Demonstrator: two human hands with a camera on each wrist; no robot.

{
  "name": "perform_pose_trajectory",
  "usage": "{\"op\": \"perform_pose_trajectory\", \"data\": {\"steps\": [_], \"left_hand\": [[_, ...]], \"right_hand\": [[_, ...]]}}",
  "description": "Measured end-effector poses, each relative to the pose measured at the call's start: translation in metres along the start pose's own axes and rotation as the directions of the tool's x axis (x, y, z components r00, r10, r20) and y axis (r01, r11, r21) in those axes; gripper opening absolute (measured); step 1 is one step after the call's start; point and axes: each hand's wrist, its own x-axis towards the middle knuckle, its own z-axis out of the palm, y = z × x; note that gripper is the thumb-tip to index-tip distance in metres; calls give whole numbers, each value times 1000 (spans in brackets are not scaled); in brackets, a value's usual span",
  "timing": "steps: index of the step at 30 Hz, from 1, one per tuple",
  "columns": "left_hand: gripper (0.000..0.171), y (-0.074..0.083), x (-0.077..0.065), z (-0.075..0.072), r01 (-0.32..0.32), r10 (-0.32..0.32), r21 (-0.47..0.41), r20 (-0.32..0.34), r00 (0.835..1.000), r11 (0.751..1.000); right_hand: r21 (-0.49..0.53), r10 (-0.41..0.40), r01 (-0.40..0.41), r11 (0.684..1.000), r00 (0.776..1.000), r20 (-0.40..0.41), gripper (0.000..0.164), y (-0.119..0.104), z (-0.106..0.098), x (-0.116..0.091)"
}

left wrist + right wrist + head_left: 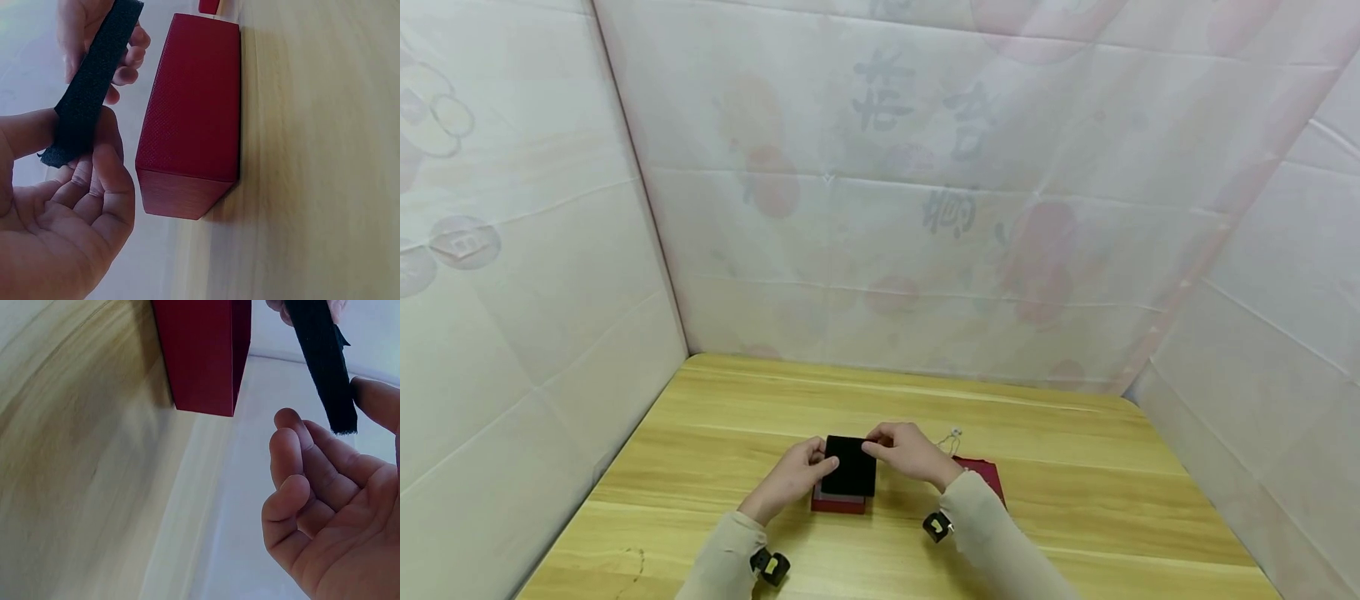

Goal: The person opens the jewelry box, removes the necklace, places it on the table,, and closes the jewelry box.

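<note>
Both hands hold a square black foam pad (850,467) above a red box (838,505) on the table. My left hand (793,479) pinches the pad's left edge, thumb on top and fingers underneath. At the far right corner, my right hand (910,450) grips the pad between thumb and fingers. Edge-on in the left wrist view, the pad (94,81) looks thick, with a rough dark side. Beside it stands the box (190,100), its textured red wall upright. The pad hides most of the box's inside in the head view.
Partly behind the right forearm lies a flat red item (988,477), with a thin silvery chain (953,437) next to it. The wooden table (760,400) is enclosed by printed white cloth walls (887,250). A black camera sits on each wrist.
</note>
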Motion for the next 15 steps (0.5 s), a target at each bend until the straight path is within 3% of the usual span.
{"op": "perform_pose_trajectory", "data": {"steps": [15], "left_hand": [[26,-1,-3,2,-1,2,-17,4,1000,1000]], "right_hand": [[40,-45,44,998,999,0,20,-4,8,0]]}}
